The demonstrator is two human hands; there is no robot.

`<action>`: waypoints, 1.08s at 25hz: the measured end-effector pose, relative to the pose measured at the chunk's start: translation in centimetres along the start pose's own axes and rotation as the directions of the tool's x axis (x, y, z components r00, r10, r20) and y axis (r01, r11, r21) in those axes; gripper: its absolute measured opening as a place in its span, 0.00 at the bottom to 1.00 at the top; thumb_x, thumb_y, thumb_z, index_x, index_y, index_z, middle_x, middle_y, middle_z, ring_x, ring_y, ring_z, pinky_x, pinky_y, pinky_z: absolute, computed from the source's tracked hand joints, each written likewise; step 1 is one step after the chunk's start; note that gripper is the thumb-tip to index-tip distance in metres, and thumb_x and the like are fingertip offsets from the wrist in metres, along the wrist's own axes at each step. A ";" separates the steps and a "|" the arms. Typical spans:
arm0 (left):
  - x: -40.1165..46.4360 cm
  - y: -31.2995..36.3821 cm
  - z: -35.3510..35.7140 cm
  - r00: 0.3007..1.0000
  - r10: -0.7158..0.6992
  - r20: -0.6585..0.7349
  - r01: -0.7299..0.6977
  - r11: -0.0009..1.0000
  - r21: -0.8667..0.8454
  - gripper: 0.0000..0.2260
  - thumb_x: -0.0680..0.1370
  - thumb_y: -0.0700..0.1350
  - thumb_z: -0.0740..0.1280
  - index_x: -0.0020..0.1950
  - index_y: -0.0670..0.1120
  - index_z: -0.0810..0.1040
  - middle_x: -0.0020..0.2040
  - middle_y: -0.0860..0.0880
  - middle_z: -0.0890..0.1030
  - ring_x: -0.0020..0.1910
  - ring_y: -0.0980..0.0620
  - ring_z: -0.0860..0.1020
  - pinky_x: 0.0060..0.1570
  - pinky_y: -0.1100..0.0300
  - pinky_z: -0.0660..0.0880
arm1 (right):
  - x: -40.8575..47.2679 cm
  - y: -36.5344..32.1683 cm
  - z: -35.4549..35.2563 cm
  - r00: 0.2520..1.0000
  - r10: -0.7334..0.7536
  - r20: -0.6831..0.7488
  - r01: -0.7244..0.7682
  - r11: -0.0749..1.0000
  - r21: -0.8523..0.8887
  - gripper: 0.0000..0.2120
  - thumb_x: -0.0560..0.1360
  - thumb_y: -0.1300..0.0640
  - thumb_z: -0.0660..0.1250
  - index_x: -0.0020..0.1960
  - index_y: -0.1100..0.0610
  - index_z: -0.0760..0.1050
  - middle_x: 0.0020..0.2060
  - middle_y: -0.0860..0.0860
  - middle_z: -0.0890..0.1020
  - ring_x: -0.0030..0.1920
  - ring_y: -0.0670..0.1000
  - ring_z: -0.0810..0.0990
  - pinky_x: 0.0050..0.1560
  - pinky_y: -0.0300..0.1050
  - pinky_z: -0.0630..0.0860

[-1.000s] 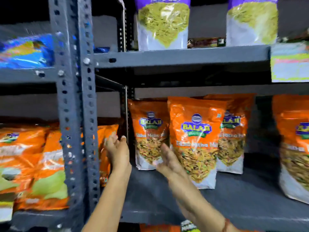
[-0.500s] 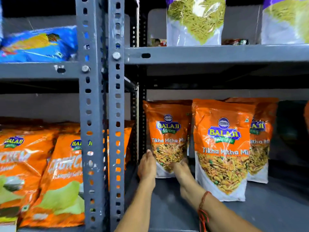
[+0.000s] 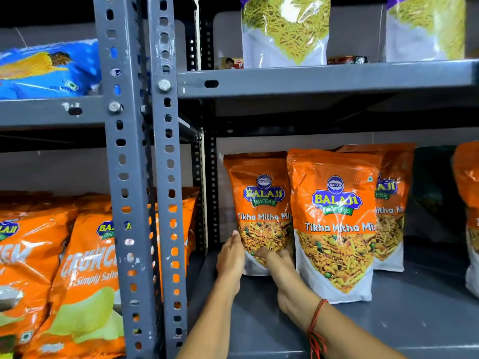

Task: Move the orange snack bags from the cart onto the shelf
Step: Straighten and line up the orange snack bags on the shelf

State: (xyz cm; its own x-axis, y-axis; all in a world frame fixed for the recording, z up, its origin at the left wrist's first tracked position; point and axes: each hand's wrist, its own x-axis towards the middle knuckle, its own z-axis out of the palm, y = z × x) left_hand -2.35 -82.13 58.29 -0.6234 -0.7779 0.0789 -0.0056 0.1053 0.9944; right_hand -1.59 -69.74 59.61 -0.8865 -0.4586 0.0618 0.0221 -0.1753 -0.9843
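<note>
Hands both rest on one orange snack bag [image 3: 259, 211], which stands upright at the rear of the grey shelf [image 3: 414, 314], just right of the perforated steel upright [image 3: 166, 177] that serves here as reference. The left hand [image 3: 231, 257] lies flat against the bag's left edge, fingers extended and together; the right hand [image 3: 278, 265] presses the lower front of the same bag, fingers partly curled against the white base. Neither hand closes around the bag; both bear on it in a pushing or steadying contact. A second bag [image 3: 334, 221] of the same product stands further right of the upright and nearer the shelf front, overlapping the first bag's right edge. A third bag [image 3: 391, 211] stands behind that one, further right again. Left of the upright, a separate bay holds orange crisp packets [image 3: 85, 275]. The cart is not in view. Judgement: the step in hand is squaring the newly placed bag into its row. Risks noted: the bag is soft and stands on a narrow base, so uneven pressure from the right hand could tip it backward or sideways once released; the right forearm [image 3: 337, 330] passes close beside the second bag, and a careless withdrawal could catch that bag and pull it off the front edge.
</note>
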 end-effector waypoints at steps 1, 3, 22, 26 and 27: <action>0.1 -0.1 0.1 1.000 0.005 0.012 -0.005 1.000 -0.004 0.23 0.79 0.61 0.51 0.69 0.53 0.72 0.68 0.46 0.76 0.67 0.44 0.73 0.69 0.46 0.69 | 0.2 0.2 0.0 1.000 -0.001 -0.005 0.001 1.000 0.000 0.11 0.77 0.59 0.64 0.57 0.53 0.67 0.42 0.46 0.74 0.41 0.41 0.70 0.38 0.41 0.69; 0.0 0.0 0.2 0.999 -0.002 0.034 0.002 1.000 -0.008 0.23 0.79 0.61 0.51 0.69 0.53 0.71 0.69 0.46 0.75 0.68 0.44 0.72 0.70 0.46 0.67 | 0.2 0.3 0.0 1.000 -0.003 -0.023 0.004 1.000 0.003 0.13 0.76 0.58 0.65 0.59 0.55 0.69 0.45 0.48 0.76 0.42 0.42 0.71 0.43 0.43 0.69; -10.6 1.2 4.1 0.837 0.465 0.287 -0.499 0.865 0.054 0.25 0.66 0.57 0.76 0.60 0.56 0.75 0.54 0.57 0.82 0.51 0.65 0.79 0.47 0.75 0.74 | -2.8 -3.2 -17.3 0.727 -0.658 -0.196 0.634 0.753 -0.177 0.25 0.67 0.57 0.70 0.60 0.40 0.70 0.61 0.45 0.75 0.64 0.49 0.75 0.56 0.29 0.74; -10.4 0.4 5.5 0.878 0.269 0.396 -0.312 0.949 0.047 0.32 0.55 0.57 0.81 0.55 0.59 0.73 0.57 0.58 0.81 0.56 0.59 0.79 0.60 0.56 0.76 | -0.3 -2.8 -21.1 0.938 -0.207 0.278 0.297 0.893 -0.337 0.34 0.63 0.52 0.79 0.65 0.42 0.69 0.64 0.44 0.78 0.64 0.44 0.77 0.63 0.41 0.74; -10.5 0.3 5.7 0.878 0.254 0.406 -0.294 0.955 0.037 0.30 0.55 0.53 0.82 0.53 0.59 0.72 0.57 0.59 0.80 0.56 0.60 0.78 0.59 0.57 0.75 | -0.4 -2.9 -21.3 0.931 -0.104 0.350 0.251 0.879 -0.404 0.35 0.65 0.53 0.80 0.67 0.43 0.69 0.64 0.44 0.80 0.63 0.44 0.78 0.66 0.46 0.74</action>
State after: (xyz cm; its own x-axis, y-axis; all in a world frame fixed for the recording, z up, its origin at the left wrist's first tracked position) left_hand -0.29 -70.42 57.39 -0.8659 -0.4049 0.2938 0.1490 0.3518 0.9241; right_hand -11.14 -50.45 58.95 -0.6655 -0.7138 0.2183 -0.3899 0.0831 -0.9171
